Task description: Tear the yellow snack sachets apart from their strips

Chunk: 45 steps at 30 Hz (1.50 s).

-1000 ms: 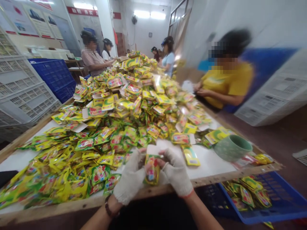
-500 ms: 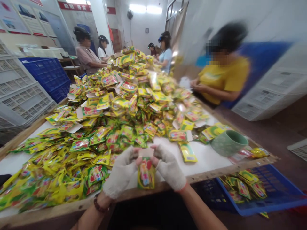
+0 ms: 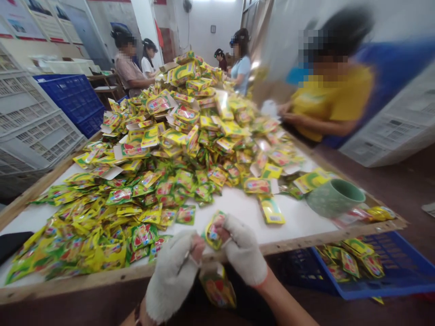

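Note:
My right hand (image 3: pixel 243 249), in a white glove with bare fingertips, pinches a small yellow-green packet (image 3: pixel 215 231) just above the table's front edge. My left hand (image 3: pixel 176 271), gloved the same way, is closed at the left of it, its fingers curled together. Below and between the hands hangs a yellow box (image 3: pixel 218 285), blurred, in front of the table edge; its upper end lies near my left fingers, and which fingers bear it is unclear. Loose packets (image 3: pixel 102 235) cover the left front of the table, and a heap of boxes (image 3: pixel 183 113) rises behind.
A green tape roll (image 3: pixel 335 197) lies at the table's right corner. Below it, a blue crate (image 3: pixel 390 267) holds packets. A person in yellow (image 3: pixel 329 104) stands at the right; others work farther back. White crates (image 3: pixel 34 117) stand at the left, and a dark object (image 3: pixel 13 244) lies front left.
The box has gone from between both hands on the table edge to lower down, tilted. My left hand has moved down, and a packet now shows in my right fingers. The view has shifted slightly.

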Each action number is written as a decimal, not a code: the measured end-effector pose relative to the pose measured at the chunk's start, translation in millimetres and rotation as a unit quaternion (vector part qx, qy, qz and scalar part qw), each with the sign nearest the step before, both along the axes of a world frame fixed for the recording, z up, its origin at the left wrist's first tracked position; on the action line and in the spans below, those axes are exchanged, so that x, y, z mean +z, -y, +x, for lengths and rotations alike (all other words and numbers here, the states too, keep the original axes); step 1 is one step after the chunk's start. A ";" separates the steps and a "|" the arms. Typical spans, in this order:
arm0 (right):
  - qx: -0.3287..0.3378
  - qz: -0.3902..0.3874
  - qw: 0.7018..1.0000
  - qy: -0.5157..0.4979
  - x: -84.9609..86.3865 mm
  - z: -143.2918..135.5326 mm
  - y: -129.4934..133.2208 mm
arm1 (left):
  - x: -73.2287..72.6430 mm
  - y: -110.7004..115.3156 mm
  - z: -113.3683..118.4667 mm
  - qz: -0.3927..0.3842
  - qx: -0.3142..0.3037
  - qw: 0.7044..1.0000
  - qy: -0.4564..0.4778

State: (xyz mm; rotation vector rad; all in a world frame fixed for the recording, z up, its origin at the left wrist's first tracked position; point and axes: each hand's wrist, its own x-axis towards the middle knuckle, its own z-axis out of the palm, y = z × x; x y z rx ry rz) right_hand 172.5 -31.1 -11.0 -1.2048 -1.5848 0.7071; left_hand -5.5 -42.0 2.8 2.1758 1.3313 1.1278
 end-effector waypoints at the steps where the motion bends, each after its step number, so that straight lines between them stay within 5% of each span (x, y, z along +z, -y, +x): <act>1: -0.003 -0.004 1.000 0.004 -0.5 4.1 4.5 | -0.1 5.8 -5.2 0.030 -0.010 0.999 -0.032; 6: 0.039 -0.005 0.998 0.039 5.4 28.0 24.3 | -11.6 24.1 -12.3 0.068 -0.112 0.976 -0.172; 10: 0.154 0.055 0.976 0.147 6.5 28.9 47.7 | -27.4 37.8 -3.4 0.066 -0.095 0.985 -0.127; 12: 0.137 0.061 0.979 0.136 1.2 22.3 61.0 | -28.2 43.3 -0.4 0.010 -0.082 0.995 -0.064; 15: 0.036 -0.033 0.999 -0.016 -8.8 8.6 76.8 | -21.8 49.9 2.0 -0.139 -0.044 0.987 0.071; 20: 0.010 -0.173 0.940 -0.294 -21.4 -1.6 90.0 | -21.6 63.0 1.1 -0.339 -0.046 0.911 0.231; 25: 0.048 -0.159 0.972 -0.167 -30.4 6.3 100.1 | -29.2 70.8 -8.1 -0.391 -0.044 0.889 0.233; 31: 0.097 -0.155 0.974 -0.133 -20.9 3.8 94.2 | -19.6 61.8 -3.5 -0.423 -0.056 0.852 0.303; 36: 0.133 -0.089 0.987 -0.028 -7.2 10.7 90.3 | -15.2 60.8 -3.4 -0.362 -0.063 0.912 0.182; 42: 0.075 -0.165 0.983 -0.008 4.5 8.7 89.0 | -4.6 60.4 -2.2 -0.446 -0.057 0.866 0.218; 45: 0.074 -0.197 0.977 -0.014 7.0 6.3 86.5 | -2.0 59.6 -1.2 -0.443 -0.057 0.870 0.209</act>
